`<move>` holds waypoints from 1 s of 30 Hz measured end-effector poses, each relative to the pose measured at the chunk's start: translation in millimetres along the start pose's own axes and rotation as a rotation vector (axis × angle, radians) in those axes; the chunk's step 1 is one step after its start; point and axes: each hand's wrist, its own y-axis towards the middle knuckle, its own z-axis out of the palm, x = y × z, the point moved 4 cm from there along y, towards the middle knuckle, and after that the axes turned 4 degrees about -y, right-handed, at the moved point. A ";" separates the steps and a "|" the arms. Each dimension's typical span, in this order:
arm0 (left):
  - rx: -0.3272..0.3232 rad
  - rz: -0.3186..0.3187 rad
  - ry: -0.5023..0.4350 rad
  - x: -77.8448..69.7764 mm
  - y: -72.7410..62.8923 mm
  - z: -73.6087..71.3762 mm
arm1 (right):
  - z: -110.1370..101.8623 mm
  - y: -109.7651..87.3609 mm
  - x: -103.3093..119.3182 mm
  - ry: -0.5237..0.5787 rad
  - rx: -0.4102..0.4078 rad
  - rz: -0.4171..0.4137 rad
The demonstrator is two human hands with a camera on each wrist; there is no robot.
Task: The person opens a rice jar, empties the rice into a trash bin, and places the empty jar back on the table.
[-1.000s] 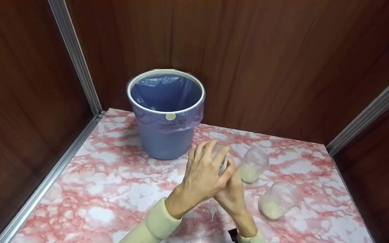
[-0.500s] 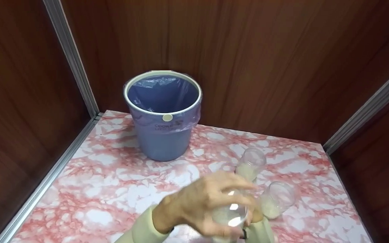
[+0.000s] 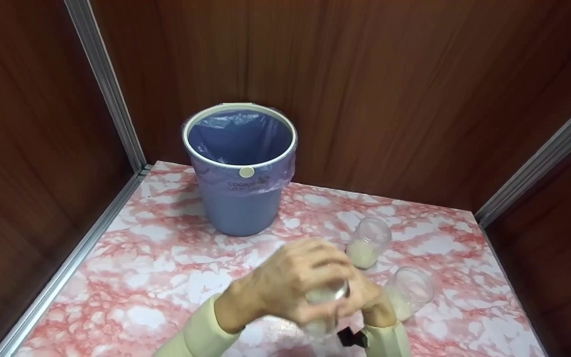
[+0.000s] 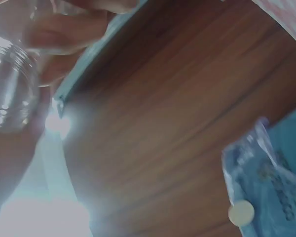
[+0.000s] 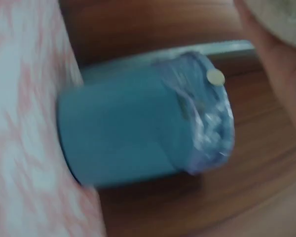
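Note:
Both hands are together around a clear plastic jar (image 3: pixel 326 293) at the front of the table, with pale contents showing inside. My left hand (image 3: pixel 298 282) curls its fingers over the jar's top and near side. From the right, my right hand (image 3: pixel 369 297) grips the same jar, partly hidden behind the left. In the left wrist view the jar's clear ridged wall (image 4: pixel 9 86) shows beside blurred fingers. The right wrist view catches the jar's pale-filled end (image 5: pixel 286 17) against the hand. Two similar clear jars, one farther back (image 3: pixel 369 243) and one nearer (image 3: pixel 408 293), stand to the right, each part-filled with pale grains.
A blue bin (image 3: pixel 241 203) with a clear plastic liner and cream rim stands at the back of the red-and-white marbled table (image 3: pixel 142 277). Brown wood-grain panels (image 3: pixel 365 99) enclose the table. A small black object (image 3: pixel 352 337) shows by the right sleeve.
From near the bin, both hands have come back toward the front of the table with the jar, then risen slightly to the left. The other jars and the bin stay put.

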 end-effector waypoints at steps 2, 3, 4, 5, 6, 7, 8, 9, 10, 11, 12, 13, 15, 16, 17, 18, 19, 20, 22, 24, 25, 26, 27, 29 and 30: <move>-0.030 -0.042 0.032 8.0 -3.8 -2.6 | 0.5 3.5 1.4 -0.007 -0.032 0.071; -0.049 -0.060 0.038 11.5 -5.6 -3.7 | 1.1 5.5 3.2 0.014 -0.078 0.157; -0.069 -0.079 0.039 14.6 -7.2 -4.6 | 1.2 7.8 5.2 -0.001 -0.107 0.217; -0.090 -0.093 0.043 17.1 -8.8 -5.6 | 1.1 9.8 6.4 -0.031 -0.131 0.258; -0.109 -0.107 0.045 19.4 -10.3 -6.7 | 1.2 11.3 7.3 -0.051 -0.155 0.299; -0.127 -0.120 0.049 21.5 -11.9 -7.8 | 1.6 12.8 8.0 -0.079 -0.174 0.329; -0.144 -0.130 0.054 23.2 -13.2 -9.2 | 2.0 13.8 8.3 -0.105 -0.197 0.361; -0.162 -0.139 0.059 24.6 -14.6 -11.1 | 2.4 14.5 8.4 -0.143 -0.220 0.390; -0.181 -0.148 0.062 25.9 -16.0 -13.4 | 3.0 15.4 8.3 -0.182 -0.242 0.414; -0.203 -0.154 0.064 27.1 -17.5 -16.4 | 3.4 16.3 7.8 -0.216 -0.258 0.433; -0.227 -0.156 0.063 28.2 -18.8 -19.9 | 3.7 17.2 7.2 -0.241 -0.275 0.450; -0.249 -0.155 0.062 29.1 -20.4 -23.8 | 3.5 18.1 6.5 -0.267 -0.289 0.459; -0.298 -0.145 0.062 30.8 -24.0 -32.4 | 1.0 20.3 5.2 -0.311 -0.312 0.458; -0.319 -0.137 0.061 31.5 -25.9 -36.2 | -1.2 21.3 5.0 -0.318 -0.321 0.456; -0.336 -0.130 0.062 32.1 -28.5 -39.9 | -4.0 22.2 4.8 -0.326 -0.328 0.450; -0.350 -0.125 0.065 32.9 -31.5 -43.3 | -7.6 23.3 4.7 -0.329 -0.336 0.447; -0.359 -0.123 0.070 33.6 -35.0 -46.3 | -11.8 24.9 4.6 -0.332 -0.346 0.450; -0.365 -0.123 0.073 34.3 -38.9 -49.1 | -16.8 26.7 4.4 -0.338 -0.357 0.452; -0.368 -0.126 0.074 36.0 -48.8 -53.1 | -28.2 31.7 3.5 -0.353 -0.386 0.465; -0.360 -0.139 0.073 37.5 -60.9 -54.7 | -41.1 37.9 2.1 -0.362 -0.423 0.484; -0.351 -0.150 0.072 38.3 -67.6 -54.6 | -47.7 41.2 1.3 -0.366 -0.439 0.493; -0.339 -0.163 0.072 39.3 -74.9 -53.7 | -54.3 44.3 0.5 -0.376 -0.455 0.499; -0.325 -0.178 0.072 40.4 -82.7 -52.2 | -60.5 47.3 -0.4 -0.384 -0.468 0.506; -0.285 -0.221 0.084 43.2 -99.7 -49.3 | -71.8 53.2 -2.2 -0.384 -0.483 0.512; -0.262 -0.243 0.094 44.8 -108.8 -48.3 | -76.8 56.1 -3.0 -0.392 -0.486 0.512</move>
